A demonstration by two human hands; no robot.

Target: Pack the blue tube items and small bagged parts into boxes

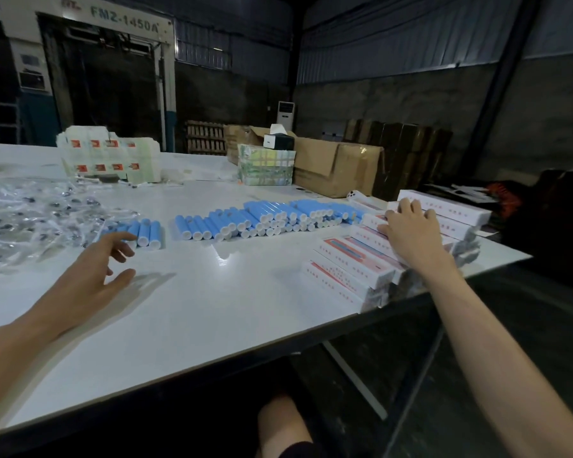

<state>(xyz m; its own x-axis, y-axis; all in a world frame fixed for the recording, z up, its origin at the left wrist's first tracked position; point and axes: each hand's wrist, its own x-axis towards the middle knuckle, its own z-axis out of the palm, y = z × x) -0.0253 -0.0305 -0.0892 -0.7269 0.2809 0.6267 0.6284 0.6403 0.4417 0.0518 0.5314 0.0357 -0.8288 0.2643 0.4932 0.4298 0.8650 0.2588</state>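
Note:
Several blue tubes with white caps lie on the white table (196,309): a small group (146,233) at the left and a long heap (272,218) across the middle. Clear bags with small dark parts (30,223) are piled at the far left. Long white boxes with red print (354,259) are stacked at the table's right edge. My left hand (96,276) hovers open above the table, fingers spread, just short of the small tube group. My right hand (407,226) rests on top of the box stack, fingers bent over a box.
A stack of flat white cartons with red marks (110,153) stands at the back left. A wrapped bundle (267,168) with a tissue box (278,138) and brown cardboard boxes (338,166) sit at the back. The table's edge runs diagonally at the right.

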